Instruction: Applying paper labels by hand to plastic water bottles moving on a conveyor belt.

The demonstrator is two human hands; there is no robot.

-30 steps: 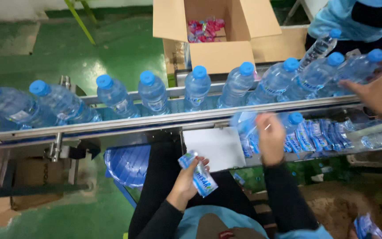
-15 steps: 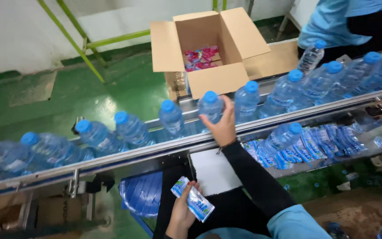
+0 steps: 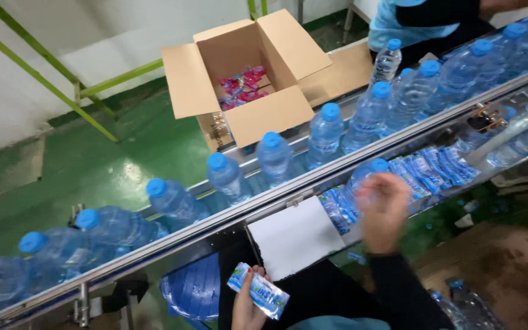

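Left hand (image 3: 247,304), lower centre: grip pinching blue-white label (image 3: 258,295). Right hand (image 3: 383,211), blurred, over label stack (image 3: 435,168); grip state unclear.

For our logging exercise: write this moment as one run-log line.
left hand: holds label sleeve | right hand: blurred, at bottle below conveyor rail

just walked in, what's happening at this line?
A person sits at a conveyor carrying blue-capped water bottles. Their left hand holds a flat blue-and-white label sleeve; their blurred right hand is by a bottle beside a row of sleeves. An open cardboard box sits beyond, another person behind.
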